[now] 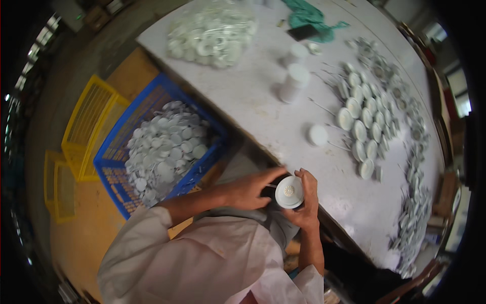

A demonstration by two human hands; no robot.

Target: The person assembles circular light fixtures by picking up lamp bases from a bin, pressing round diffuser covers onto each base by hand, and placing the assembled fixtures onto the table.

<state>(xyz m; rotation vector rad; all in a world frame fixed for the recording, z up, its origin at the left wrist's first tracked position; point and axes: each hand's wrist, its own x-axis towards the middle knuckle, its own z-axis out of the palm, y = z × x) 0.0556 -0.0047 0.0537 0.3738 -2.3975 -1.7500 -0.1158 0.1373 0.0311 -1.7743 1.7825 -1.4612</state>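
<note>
Over the table's near edge, my right hand (306,205) is closed around a small round white lamp (289,197). The lamp faces up, with a cluster of small yellowish dots at its centre. My left hand (249,191) is just left of it, thumb and forefinger apart. A thin pale wire (272,185) spans the gap between the lamp and this hand; whether other fingers grip it is hidden. On the table to the right lie several similar round lamps (360,130) with wires trailing. A white round cap (318,135) sits nearer, apart from them.
At left, a blue basket (109,188) holds many white round parts (169,147), beside yellow crates (88,126). A clear bag of white rings (212,38), stacked white cylinders (294,83), a dark phone-like slab (302,33) and green plastic (309,16) lie on the table (243,88).
</note>
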